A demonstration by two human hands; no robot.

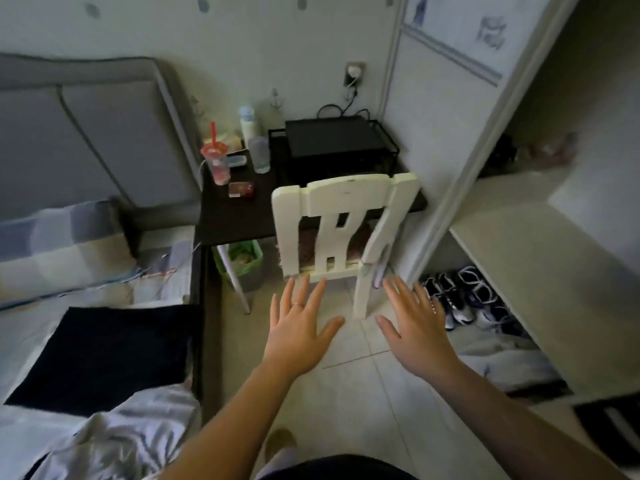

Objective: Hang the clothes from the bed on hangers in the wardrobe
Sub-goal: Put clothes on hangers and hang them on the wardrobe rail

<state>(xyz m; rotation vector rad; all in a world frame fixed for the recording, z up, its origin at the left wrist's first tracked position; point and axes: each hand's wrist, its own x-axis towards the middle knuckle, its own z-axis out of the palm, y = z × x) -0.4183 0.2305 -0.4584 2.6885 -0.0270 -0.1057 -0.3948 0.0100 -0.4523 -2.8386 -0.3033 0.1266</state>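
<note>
Hands [353, 327] spread, holding nothing — clothes [114, 438] lie on bed [31, 317], left

Dim, soft indoor light; blurred, bowed edges; faint shadows.

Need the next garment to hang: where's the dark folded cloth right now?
Head view, lower left: the dark folded cloth lies flat on the bed, between the checked pillow and a crumpled pale garment, left of the left hand.
</note>
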